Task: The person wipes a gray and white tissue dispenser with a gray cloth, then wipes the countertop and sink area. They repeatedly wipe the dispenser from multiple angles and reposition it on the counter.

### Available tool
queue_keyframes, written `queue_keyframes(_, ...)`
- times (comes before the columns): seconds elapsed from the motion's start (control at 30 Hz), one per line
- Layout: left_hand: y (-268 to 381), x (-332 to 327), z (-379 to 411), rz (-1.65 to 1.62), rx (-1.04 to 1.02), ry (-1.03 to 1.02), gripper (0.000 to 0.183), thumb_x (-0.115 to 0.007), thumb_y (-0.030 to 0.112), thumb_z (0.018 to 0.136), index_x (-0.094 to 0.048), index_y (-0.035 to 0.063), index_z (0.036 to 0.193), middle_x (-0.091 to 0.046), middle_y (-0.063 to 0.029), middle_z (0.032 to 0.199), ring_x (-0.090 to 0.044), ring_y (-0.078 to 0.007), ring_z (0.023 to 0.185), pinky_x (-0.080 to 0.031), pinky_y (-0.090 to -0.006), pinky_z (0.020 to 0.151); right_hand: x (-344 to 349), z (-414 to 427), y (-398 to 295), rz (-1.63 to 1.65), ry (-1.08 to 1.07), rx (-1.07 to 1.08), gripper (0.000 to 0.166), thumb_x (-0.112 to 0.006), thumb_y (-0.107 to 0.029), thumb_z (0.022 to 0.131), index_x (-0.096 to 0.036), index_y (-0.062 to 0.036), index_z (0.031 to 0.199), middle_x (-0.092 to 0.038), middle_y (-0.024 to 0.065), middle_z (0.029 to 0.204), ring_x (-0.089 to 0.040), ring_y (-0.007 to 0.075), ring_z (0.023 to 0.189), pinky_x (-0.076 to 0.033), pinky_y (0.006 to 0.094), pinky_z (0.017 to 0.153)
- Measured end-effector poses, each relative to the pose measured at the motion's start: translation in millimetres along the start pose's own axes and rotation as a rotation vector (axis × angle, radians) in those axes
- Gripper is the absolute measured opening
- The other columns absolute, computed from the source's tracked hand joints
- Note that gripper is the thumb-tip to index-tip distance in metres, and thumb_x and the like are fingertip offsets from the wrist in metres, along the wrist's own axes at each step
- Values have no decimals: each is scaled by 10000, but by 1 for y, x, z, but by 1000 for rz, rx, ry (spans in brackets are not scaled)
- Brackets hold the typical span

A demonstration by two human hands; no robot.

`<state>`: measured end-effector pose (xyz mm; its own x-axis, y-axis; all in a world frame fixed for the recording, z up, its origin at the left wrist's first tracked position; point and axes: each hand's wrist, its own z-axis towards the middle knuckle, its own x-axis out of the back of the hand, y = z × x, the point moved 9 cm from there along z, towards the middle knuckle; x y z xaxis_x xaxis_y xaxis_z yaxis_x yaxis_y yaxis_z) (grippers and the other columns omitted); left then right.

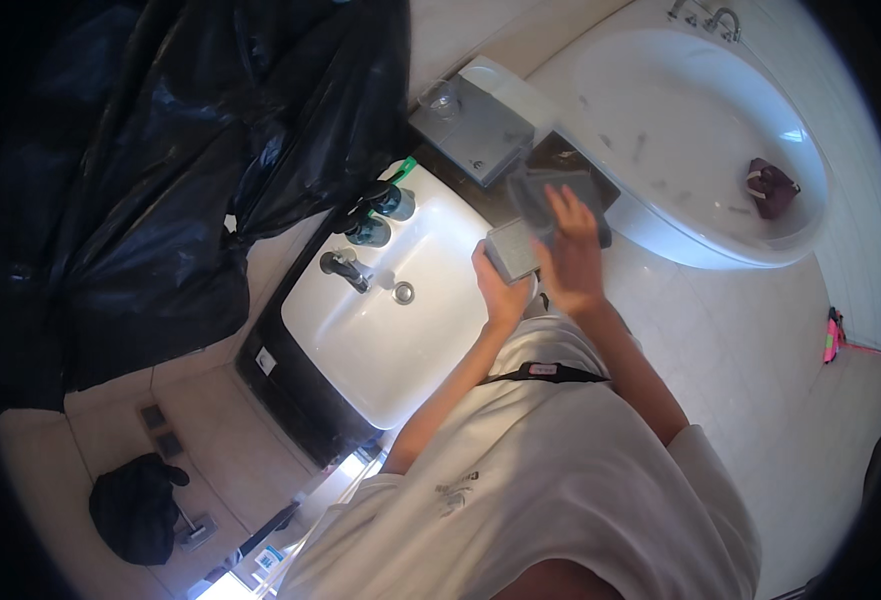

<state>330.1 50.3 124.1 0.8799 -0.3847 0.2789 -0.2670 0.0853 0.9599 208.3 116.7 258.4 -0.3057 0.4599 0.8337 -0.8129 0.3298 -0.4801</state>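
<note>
In front of my waist, my left hand (502,292) grips a small pale grey box (514,249) at the right edge of the white washbasin (410,352). My right hand (575,259) is just right of the box, its fingers over a grey cloth (594,187). Motion blurs the cloth, so its folds and far edge are unclear. Behind the cloth, a dark brown counter (566,154) shows in part. A larger grey case (478,129) lies on that counter, beyond both hands, with a clear glass (440,101) on it.
A chrome tap (346,270), two pump bottles (382,217) and a green-handled item (404,171) line the basin's back edge. Black plastic sheeting (162,187) covers the wall at left. To the right is a bathtub (680,135) holding a maroon item (772,187).
</note>
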Motion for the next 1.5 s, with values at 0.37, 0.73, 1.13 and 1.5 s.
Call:
queue_keyframes(0.37,6,0,2,73,-107,-16,768,-776,130,767,-369,-16,1402,-495,-227,1337,-503,-394,1239,-419,-436,1052,-6,-10,-2,224,-5,20,604,-643,-221,867,-508,-86,1439,-328,184,1589,-254,316,1499,-169,459,1220)
queue_keyframes(0.73,-24,5,11,102,-177,-85,786,-807,198,765,-387,13,1403,-553,-200,1288,-555,-344,1198,-437,-417,1025,-3,3,-14,-16,-64,-11,494,-693,-262,826,-638,-97,1289,-501,123,1448,-382,321,1410,-282,470,1164)
queue_keyframes(1.13,-55,-19,-8,610,-339,-226,622,-678,167,884,-397,-2,1413,-473,-184,1415,-458,-338,1330,-403,-438,1088,5,-19,-67,15,-73,2,450,-713,-151,738,-694,-131,1187,-529,93,1289,-462,320,1230,-391,447,1005)
queue_keyframes(1.5,79,-26,-26,1382,-447,-244,403,-547,207,940,-488,43,1303,-507,-181,1282,-432,-358,1284,-409,-573,1028,-22,-30,-96,-5,-138,256,486,-743,-186,725,-676,-132,1203,-550,123,1302,-489,331,1257,-384,467,1053)
